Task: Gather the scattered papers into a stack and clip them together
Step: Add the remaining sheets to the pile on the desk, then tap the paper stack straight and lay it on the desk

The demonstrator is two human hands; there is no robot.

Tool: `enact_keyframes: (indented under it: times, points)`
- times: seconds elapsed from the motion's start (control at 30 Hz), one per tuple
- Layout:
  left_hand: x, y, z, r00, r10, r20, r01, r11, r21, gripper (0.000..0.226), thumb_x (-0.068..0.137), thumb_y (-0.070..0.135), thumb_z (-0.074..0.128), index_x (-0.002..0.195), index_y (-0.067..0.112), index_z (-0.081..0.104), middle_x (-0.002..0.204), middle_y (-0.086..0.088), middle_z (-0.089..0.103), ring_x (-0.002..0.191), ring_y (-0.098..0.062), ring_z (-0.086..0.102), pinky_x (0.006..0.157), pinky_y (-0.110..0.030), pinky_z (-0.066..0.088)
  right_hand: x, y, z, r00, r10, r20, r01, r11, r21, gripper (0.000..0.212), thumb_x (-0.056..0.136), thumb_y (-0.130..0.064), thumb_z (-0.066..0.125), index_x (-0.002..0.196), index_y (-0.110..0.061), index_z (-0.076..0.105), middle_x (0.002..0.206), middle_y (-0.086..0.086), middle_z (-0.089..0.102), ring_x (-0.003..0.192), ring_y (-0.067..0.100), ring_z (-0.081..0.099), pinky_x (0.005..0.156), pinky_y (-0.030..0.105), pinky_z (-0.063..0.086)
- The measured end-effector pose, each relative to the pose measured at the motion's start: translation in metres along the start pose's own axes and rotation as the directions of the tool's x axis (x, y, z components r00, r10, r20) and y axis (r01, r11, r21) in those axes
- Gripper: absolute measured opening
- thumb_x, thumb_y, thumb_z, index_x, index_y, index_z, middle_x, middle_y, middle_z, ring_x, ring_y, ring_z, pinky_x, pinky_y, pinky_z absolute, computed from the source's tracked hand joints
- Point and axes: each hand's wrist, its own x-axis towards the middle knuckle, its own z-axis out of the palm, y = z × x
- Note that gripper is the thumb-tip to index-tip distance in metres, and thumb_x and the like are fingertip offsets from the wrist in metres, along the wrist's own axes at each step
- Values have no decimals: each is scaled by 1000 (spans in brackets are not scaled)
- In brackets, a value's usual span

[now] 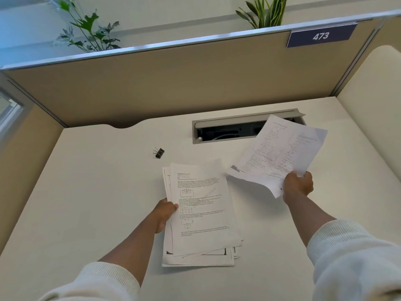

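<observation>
A loose, uneven stack of printed papers (201, 213) lies in the middle of the white desk (97, 203). My left hand (165, 213) grips the stack's left edge, thumb on the top sheet. My right hand (298, 185) holds a couple of printed sheets (280, 153) by their near corner, lifted above the desk to the right of the stack. A black binder clip (159, 152) sits on the desk behind and left of the stack, apart from both hands.
An open grey cable tray (227, 131) is set into the desk at the back, partly covered by the lifted sheets. Beige partition walls (173, 83) enclose the desk on three sides. Plants (86, 29) stand behind the partition.
</observation>
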Motion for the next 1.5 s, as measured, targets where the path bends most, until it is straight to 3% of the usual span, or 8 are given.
enact_keyframes:
  times: [0.23, 0.4, 0.5, 0.77, 0.97, 1.17, 1.37, 1.5]
  points:
    - [0, -2, -4, 1000, 6, -4, -7, 999, -33, 41, 102, 1, 44, 142, 6, 47, 141, -9, 54, 110, -19, 52, 95, -27, 37, -13, 7, 4, 961, 2, 277, 27, 995, -100, 32, 90, -12, 57, 121, -6, 60, 114, 6, 63, 96, 25, 61, 81, 30, 49]
    - [1, -2, -4, 1000, -15, 24, 17, 996, -92, 39, 102, 4, 43, 141, 7, 48, 139, -11, 56, 109, -26, 57, 99, -37, 46, -31, 12, 6, 772, 33, 635, 147, 963, -228, 21, 88, -9, 65, 109, -9, 63, 110, 11, 67, 93, 28, 64, 84, 38, 54]
    - [3, -1, -4, 999, -23, 27, 27, 987, -159, 39, 103, 7, 43, 142, 7, 48, 138, -11, 57, 117, -29, 57, 107, -43, 44, -46, 21, 12, 690, 61, 722, 209, 937, -279, 24, 87, -7, 66, 110, -6, 64, 109, 11, 68, 93, 27, 65, 82, 37, 53]
    - [5, -6, -1, 996, 74, 41, -67, 987, -147, 48, 89, 19, 71, 134, 8, 57, 131, -9, 64, 113, -25, 63, 103, -39, 48, -87, 40, 34, 572, 129, 810, 339, 862, -377, 31, 85, -13, 67, 115, -8, 61, 110, 8, 67, 101, 25, 64, 86, 34, 51]
    - [5, -2, 3, 994, 109, 16, -107, 989, -107, 47, 94, 13, 64, 139, 8, 52, 135, -10, 61, 115, -27, 61, 104, -39, 46, -93, 41, 40, 573, 194, 796, 310, 848, -430, 36, 85, -17, 69, 116, -11, 53, 110, 7, 64, 93, 21, 59, 71, 28, 45]
    - [-7, 3, -5, 963, 224, 147, -207, 970, -128, 44, 96, 15, 60, 139, 11, 51, 132, -8, 63, 118, -25, 61, 106, -41, 45, -84, 34, 36, 585, 277, 763, 85, 914, -397, 88, 66, -32, 89, 135, -15, 37, 126, 6, 57, 109, 23, 59, 87, 36, 50]
    - [-10, 22, -17, 929, 314, 194, -276, 941, -198, 43, 93, 19, 65, 134, 13, 55, 127, -3, 67, 121, -21, 60, 111, -43, 39, -81, 17, 25, 294, 263, 919, 49, 956, -289, 73, 61, -40, 90, 124, -19, 61, 114, 1, 73, 105, 24, 69, 95, 48, 53]
    - [-14, 40, -15, 916, 369, 157, -323, 911, -256, 41, 90, 13, 69, 129, 14, 59, 125, -5, 68, 120, -24, 62, 108, -44, 43, -93, 4, 38, 378, 154, 913, 55, 981, -188, 71, 57, -29, 91, 122, -16, 64, 114, 2, 73, 107, 25, 67, 99, 46, 51]
